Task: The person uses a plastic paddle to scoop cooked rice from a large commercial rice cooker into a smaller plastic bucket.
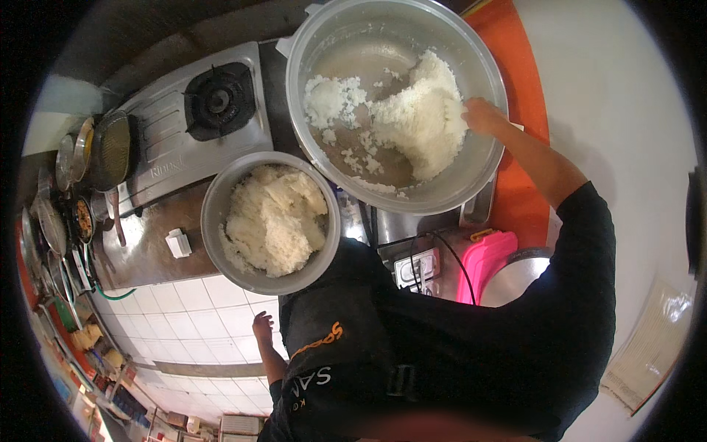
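Observation:
At the right side of a large metal pot [395, 200], my right hand [483, 116] is closed around what looks like a white rice paddle [454, 115]. Its blade is pressed against a heap of cooked white rice [417, 124], and its pale colour blends into the grains. A smaller clump of rice [333, 100] lies on the pot's left side, with loose bits scattered over the bottom. Low beside my body hangs my left hand [264, 325], holding nothing, its fingers apart. Between it and the pot stands a smaller metal pot [211, 243] with more rice [279, 218] in it.
A Rinnai gas stove [165, 143] with a black burner [219, 101] is left of the large pot. A small white object [178, 243] sits on the metal counter [149, 251]. Pans [110, 149] crowd the far left. Near my right arm are a pink lid [486, 259] and an orange counter edge [522, 182].

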{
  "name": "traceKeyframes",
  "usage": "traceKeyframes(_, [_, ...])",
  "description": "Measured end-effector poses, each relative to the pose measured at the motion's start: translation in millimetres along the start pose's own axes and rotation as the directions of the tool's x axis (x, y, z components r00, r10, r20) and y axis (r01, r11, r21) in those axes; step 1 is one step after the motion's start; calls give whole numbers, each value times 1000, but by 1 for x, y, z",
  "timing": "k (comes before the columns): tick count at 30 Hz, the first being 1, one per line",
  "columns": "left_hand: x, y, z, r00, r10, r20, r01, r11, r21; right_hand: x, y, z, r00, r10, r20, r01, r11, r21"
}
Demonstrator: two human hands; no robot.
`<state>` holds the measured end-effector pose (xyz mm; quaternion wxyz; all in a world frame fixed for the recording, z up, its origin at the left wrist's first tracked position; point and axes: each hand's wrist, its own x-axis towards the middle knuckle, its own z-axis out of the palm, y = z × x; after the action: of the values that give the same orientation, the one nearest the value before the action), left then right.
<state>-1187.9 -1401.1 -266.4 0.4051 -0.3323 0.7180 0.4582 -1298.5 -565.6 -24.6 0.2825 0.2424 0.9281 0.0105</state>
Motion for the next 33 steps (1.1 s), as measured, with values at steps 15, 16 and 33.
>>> traceKeyframes(15, [-37, 2, 33, 999, -37, -25, 40, 990, 139, 5, -30, -2, 992, -129, -18, 127, 989, -70])
traceKeyframes(16, [-29, 1, 32, 998, -51, -25, 54, 992, 114, 7, -30, 0, 984, -171, -52, 166, 983, -78])
traceKeyframes(33, [-34, 7, 36, 996, 70, -46, -56, 963, 264, 36, -50, -42, 907, -305, 292, 325, 945, -23])
